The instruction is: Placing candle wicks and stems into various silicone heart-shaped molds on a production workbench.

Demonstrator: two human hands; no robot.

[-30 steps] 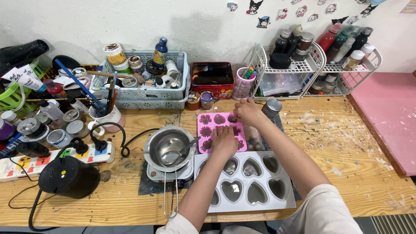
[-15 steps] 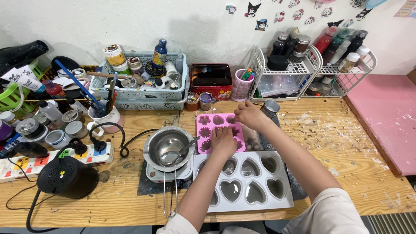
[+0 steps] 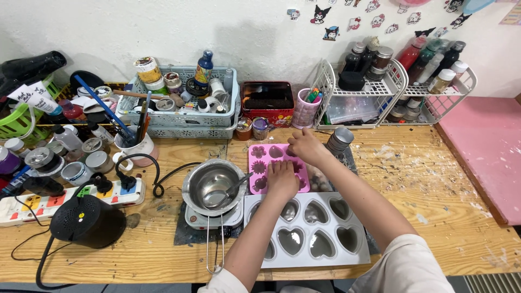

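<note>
A pink silicone mould (image 3: 264,161) with small flower-shaped cavities lies on the wooden table (image 3: 412,179). My left hand (image 3: 282,178) presses flat on its near half. My right hand (image 3: 305,145) rests on its far right corner, fingers curled at the edge. In front of it sits a white mould (image 3: 309,233) with several heart-shaped cavities. Left of both stands a steel melting pot (image 3: 210,187) with a spoon in it, on a small hot plate.
A power strip (image 3: 70,198) and a black round device (image 3: 81,220) lie at the left. Baskets of jars and brushes (image 3: 182,103), a red tin (image 3: 267,100), a pink pen cup (image 3: 305,108) and white wire racks of bottles (image 3: 391,87) line the wall. A pink board (image 3: 483,146) lies at the right.
Both hands stay on the pink mould; my right hand has shifted slightly at the far corner. Nothing else has moved.
</note>
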